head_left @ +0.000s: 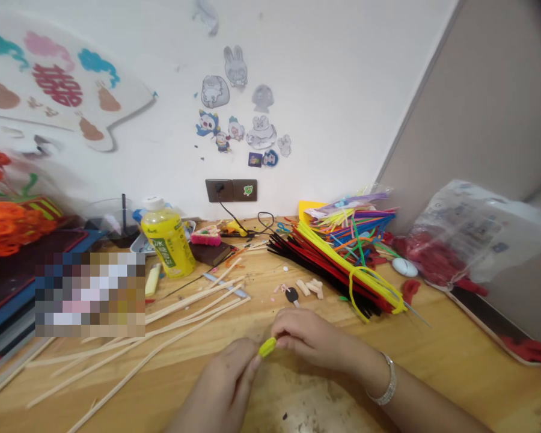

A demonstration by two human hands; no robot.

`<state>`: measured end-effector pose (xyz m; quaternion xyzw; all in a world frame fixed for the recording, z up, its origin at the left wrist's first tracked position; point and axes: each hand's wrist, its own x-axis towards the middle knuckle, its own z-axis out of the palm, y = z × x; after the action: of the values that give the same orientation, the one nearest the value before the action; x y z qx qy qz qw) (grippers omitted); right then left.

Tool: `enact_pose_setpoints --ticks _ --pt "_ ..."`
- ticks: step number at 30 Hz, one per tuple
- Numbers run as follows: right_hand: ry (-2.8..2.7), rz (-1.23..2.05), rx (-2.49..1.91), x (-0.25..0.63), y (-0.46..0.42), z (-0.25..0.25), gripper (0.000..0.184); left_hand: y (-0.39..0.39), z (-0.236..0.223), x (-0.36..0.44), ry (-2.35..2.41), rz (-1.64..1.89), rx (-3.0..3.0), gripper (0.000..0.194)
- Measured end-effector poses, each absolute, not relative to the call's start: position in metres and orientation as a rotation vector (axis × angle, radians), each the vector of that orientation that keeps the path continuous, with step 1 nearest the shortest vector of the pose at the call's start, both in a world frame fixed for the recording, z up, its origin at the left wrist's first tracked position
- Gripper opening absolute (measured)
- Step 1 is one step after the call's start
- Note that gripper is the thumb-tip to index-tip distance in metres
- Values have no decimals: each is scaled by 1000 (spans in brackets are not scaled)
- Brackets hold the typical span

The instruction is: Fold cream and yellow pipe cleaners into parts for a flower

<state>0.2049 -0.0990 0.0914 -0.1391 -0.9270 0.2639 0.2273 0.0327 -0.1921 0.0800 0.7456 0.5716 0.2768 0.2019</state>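
Observation:
Between my two hands is a small yellow fuzzy piece (267,347), which looks like folded or coiled pipe cleaner. My left hand (228,376) pinches its lower left end between thumb and fingers. At its upper right end, my right hand (309,337) grips it with thumb and forefinger; a bracelet circles that wrist. Just beyond my right hand lies a black oval piece with a pale stem (292,294). Short beige pieces (310,288) lie to the right of it. A bundle of yellow pipe cleaners (342,258) rests on top of red and black ones.
Long pale strips (162,337) spread over the table's left side. A yellow drink bottle (168,237) stands behind them. Orange fuzzy flowers (13,222) are at far left. A computer mouse (404,267) and a plastic bag with red material (460,240) sit on the right.

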Motion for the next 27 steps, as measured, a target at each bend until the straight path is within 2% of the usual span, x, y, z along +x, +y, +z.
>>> enact_pose_setpoints --ticks 7,27 --pt "-2638 585 -333 202 -103 89 46 -192 79 33 1566 731 2070 24" --pt "-2525 524 -374 200 -111 80 45 -190 82 34 1520 743 1989 29"
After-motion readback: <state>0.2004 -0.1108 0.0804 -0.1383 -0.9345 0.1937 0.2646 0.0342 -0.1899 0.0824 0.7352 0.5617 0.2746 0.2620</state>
